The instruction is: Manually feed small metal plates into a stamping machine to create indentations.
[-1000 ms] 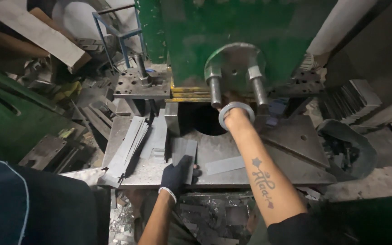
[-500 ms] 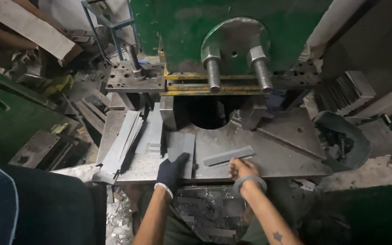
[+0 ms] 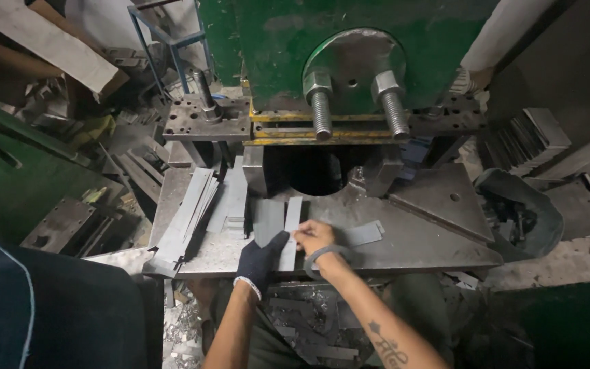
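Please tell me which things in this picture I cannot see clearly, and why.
- Press opening, head view: inside too dark.
- Strip: lower end covered by left hand and right hand.
- Right fingertips: hidden under the hand, grip unclear.
- Bin: contents too dark.
- Scrap under the table: blocked by the arms.

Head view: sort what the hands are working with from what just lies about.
In hand: gloved left hand, bare right hand, narrow grey metal strip, grey steel press table.
Lying about: stack of long grey strips, dark scrap bin, drilled steel plate.
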